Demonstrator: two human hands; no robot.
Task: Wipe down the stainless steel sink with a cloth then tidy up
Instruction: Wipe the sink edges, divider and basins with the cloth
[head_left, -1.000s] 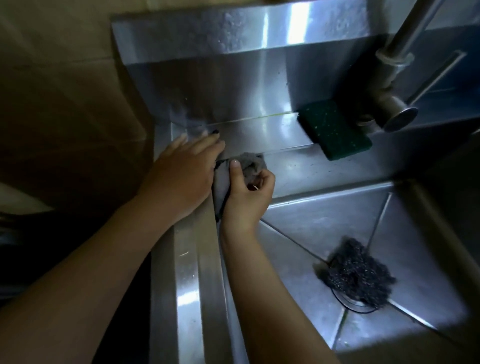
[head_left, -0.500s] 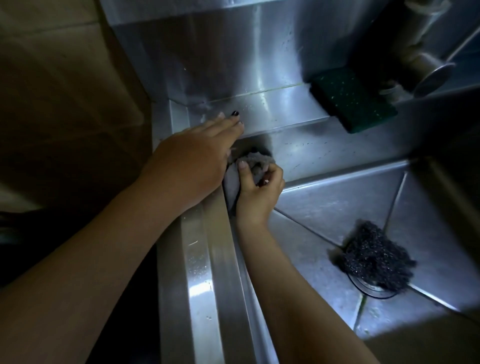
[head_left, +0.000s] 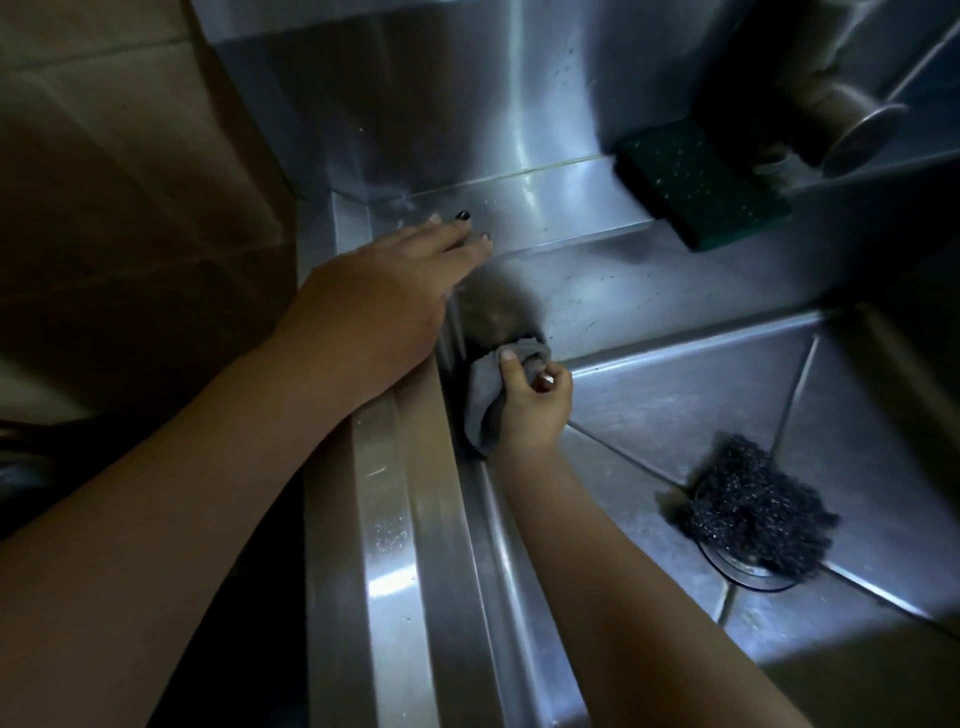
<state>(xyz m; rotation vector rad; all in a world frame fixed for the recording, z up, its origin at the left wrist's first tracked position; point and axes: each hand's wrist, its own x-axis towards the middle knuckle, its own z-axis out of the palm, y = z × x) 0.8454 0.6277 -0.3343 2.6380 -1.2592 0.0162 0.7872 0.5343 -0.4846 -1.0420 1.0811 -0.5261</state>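
Crumpled grey cloth (head_left: 482, 410) is gripped in the curled right hand (head_left: 532, 413) and pressed into the inner corner of the stainless steel sink (head_left: 649, 296). Left hand (head_left: 384, 293) is laid flat, fingers straight, on the rim (head_left: 389, 519) just beyond. Wiping judged under way. Right of the right hand, a dark steel-wool scourer (head_left: 753, 519) is seen on the drain (head_left: 753, 579); beyond both hands, a green scouring pad (head_left: 701, 184). Tidying judged undone.

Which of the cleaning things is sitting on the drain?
The dark steel-wool scourer, down in the basin. The green sponge lies on the back ledge, and the grey cloth is gripped in the right hand.
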